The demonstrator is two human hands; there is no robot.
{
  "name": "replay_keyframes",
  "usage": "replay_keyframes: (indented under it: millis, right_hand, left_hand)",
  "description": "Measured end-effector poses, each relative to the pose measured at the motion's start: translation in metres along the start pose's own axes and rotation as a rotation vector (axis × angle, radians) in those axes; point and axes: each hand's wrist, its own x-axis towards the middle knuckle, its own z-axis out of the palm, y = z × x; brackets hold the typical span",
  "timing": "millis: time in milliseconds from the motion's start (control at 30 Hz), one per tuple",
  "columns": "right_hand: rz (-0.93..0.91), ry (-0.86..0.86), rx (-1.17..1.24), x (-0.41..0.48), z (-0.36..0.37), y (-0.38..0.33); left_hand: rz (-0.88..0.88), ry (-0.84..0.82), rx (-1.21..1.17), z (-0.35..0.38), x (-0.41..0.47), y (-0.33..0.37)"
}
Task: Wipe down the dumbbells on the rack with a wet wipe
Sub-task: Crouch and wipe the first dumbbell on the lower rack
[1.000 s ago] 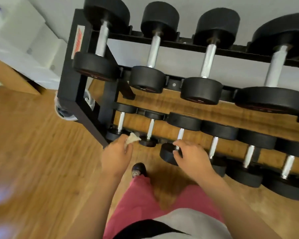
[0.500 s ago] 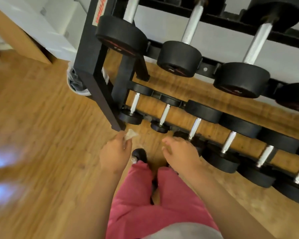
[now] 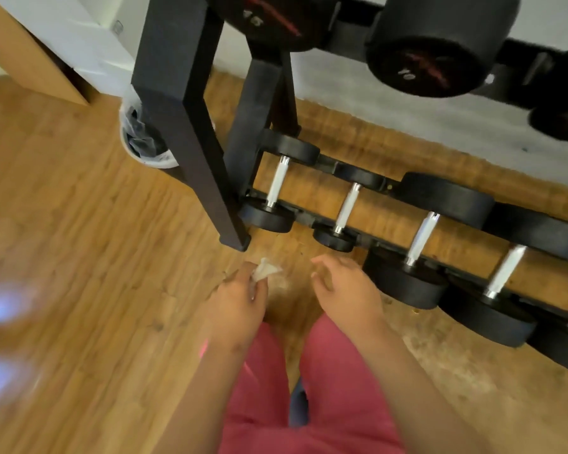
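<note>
Open floor (image 3: 79,257) at left gives room to step back. Keep clear of the rack foot (image 3: 235,239) at centre. Below it, the left hand (image 3: 240,299) pinches the wet wipe (image 3: 265,269) in curled fingers. The right hand (image 3: 345,290), fingers loosely spread, holds nothing. The dumbbells (image 3: 407,283) lie untouched at centre right: wrap the wipe round each handle, then wipe the heads.

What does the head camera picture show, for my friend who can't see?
A left hand pinches a crumpled white wipe, just short of the bottom-row dumbbells on a black rack. The right hand hangs open beside it, touching nothing. Pink trousers and wooden floor fill the foreground.
</note>
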Motion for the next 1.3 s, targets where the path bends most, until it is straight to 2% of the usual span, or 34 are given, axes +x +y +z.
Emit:
replay_keyframes:
  millis: [300,500,600,800,1000,1100,1300]
  right_hand:
    - [-0.093,0.147,0.015,0.096,0.103,0.030]
    - [-0.122,0.177,0.004,0.126,0.137,0.041]
    - [-0.136,0.164,0.044,0.126,0.140,0.039]
    - [-0.159,0.144,0.209,0.127,0.147,0.025]
    - [-0.123,0.136,0.554,0.142,0.163,0.015]
    - [-0.130,0.099,0.677,0.142,0.174,0.009]
    - [-0.057,0.190,0.826,0.150,0.193,0.007]
  left_hand:
    - [0.016,0.120,-0.061,0.102,0.090,-0.088]
    - [0.021,0.187,-0.057,0.134,0.113,-0.105]
    - [0.045,0.157,-0.126,0.136,0.109,-0.104]
    - [0.103,0.192,-0.347,0.129,0.110,-0.096]
    - [0.089,0.171,-0.552,0.118,0.114,-0.093]
    - [0.135,0.165,-0.635,0.114,0.109,-0.096]
    - [0.167,-0.001,-0.797,0.115,0.112,-0.108]
